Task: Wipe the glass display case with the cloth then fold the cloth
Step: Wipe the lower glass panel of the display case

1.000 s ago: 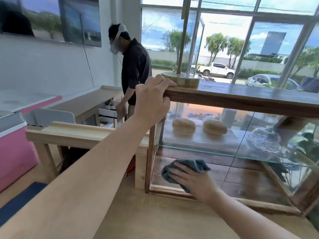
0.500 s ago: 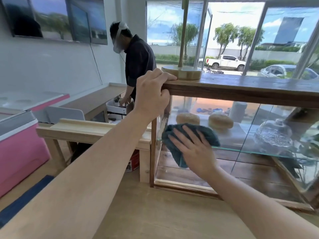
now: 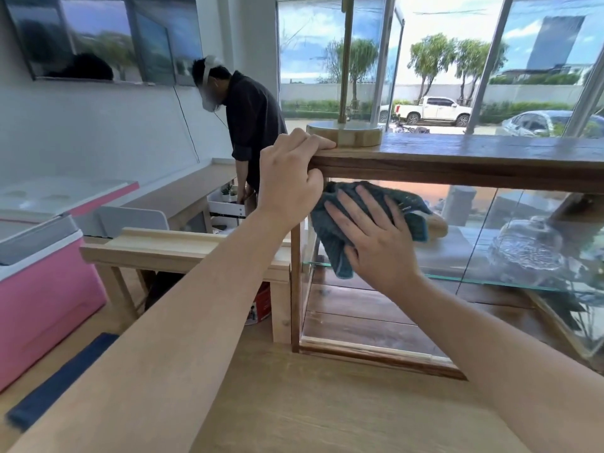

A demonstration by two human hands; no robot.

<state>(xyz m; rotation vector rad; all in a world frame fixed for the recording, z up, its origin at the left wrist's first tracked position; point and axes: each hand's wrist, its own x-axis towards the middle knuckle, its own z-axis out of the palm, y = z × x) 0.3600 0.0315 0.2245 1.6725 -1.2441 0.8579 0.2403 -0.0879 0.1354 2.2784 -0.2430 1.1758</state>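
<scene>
The glass display case (image 3: 376, 308) has a dark wooden top and frame and stands on a light wooden counter. My right hand (image 3: 372, 238) lies flat with spread fingers on a dark blue cloth (image 3: 330, 237), pressing it against the upper left of the front glass pane. My left hand (image 3: 289, 181) grips the left corner of the case's wooden top, fingers curled over the edge. Inside, a glass shelf carries a bun, mostly hidden behind the cloth, and a glass dome (image 3: 526, 246).
A lamp base (image 3: 344, 134) stands on the case top beside my left hand. A person in a dark shirt (image 3: 251, 125) bends over a drawer behind the case. A pale wooden bench (image 3: 183, 250) and a pink cooler (image 3: 42, 282) are to the left.
My right hand has slid the cloth up the front glass, from the bottom of the pane to just under the wooden top. My left hand has kept its grip on the corner.
</scene>
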